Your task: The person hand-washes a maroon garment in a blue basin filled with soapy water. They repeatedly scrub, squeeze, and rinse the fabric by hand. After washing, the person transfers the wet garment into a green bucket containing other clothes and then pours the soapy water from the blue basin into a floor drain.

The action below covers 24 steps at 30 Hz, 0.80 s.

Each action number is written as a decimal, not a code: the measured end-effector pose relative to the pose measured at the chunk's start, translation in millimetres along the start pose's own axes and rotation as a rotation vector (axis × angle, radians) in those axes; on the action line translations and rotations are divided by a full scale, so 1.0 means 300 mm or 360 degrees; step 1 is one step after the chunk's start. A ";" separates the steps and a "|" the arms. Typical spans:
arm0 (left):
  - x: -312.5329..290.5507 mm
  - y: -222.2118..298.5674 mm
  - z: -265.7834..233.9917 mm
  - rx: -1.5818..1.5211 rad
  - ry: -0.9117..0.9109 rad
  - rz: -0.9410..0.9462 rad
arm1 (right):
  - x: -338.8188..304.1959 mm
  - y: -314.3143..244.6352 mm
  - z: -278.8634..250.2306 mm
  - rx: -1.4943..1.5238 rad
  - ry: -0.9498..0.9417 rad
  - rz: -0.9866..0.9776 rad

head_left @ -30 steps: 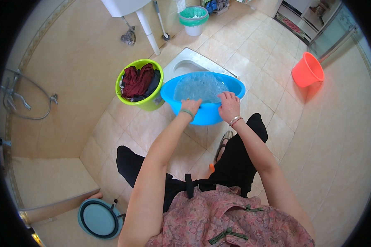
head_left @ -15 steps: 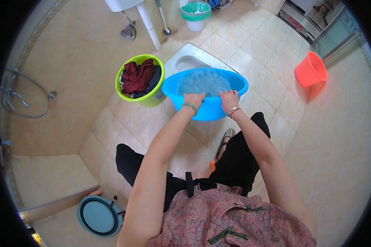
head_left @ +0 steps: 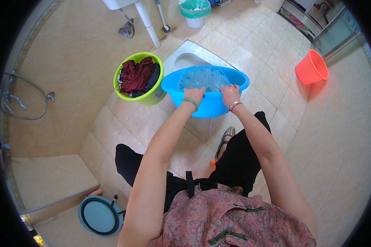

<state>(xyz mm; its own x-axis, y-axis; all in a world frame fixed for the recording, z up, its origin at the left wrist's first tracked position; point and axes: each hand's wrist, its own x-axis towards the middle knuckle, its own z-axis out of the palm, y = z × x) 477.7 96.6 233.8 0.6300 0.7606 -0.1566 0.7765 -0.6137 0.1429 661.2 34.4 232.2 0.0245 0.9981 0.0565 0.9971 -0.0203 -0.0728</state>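
Both my hands grip the near rim of a large blue basin (head_left: 210, 109). My left hand (head_left: 194, 95), with a green bangle at the wrist, closes over the rim left of its middle. To its right, my right hand (head_left: 230, 95) holds the same rim, a silver bracelet and red cord at its wrist. Foamy water (head_left: 204, 79) lies inside the basin. The basin sits at the near side of a white squat toilet (head_left: 181, 61), covering part of it. Fingers on the outer side of the rim are partly hidden.
A lime-green bucket (head_left: 152, 98) of dark red and black clothes stands left of the basin. Farther off are a coral bucket (head_left: 311, 70), a lined bin (head_left: 195, 21) and a basin stand leg (head_left: 148, 24). A grey-blue folding basin (head_left: 99, 216) lies at lower left.
The blue basin has shifted very slightly away from me, with both hands still on its rim. The foamy water's surface has changed shape a little.
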 end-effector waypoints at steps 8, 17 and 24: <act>0.022 -0.010 -0.031 -0.0010 0.0144 0.0026 | 0.043 0.029 -0.014 0.0071 0.0055 -0.0029; 0.053 -0.004 -0.061 -0.0095 0.0150 -0.0027 | 0.092 0.051 -0.024 0.0042 0.0016 -0.0026; 0.084 -0.010 -0.065 -0.0091 0.0147 -0.0006 | 0.131 0.066 -0.041 -0.0046 -0.0125 -0.0017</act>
<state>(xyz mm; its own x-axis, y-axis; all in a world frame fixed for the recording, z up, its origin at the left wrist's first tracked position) 490.9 121.8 248.6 0.6210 0.7810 -0.0666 0.7753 -0.5996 0.1985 682.8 72.3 245.1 0.0095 0.9997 -0.0211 0.9990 -0.0104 -0.0440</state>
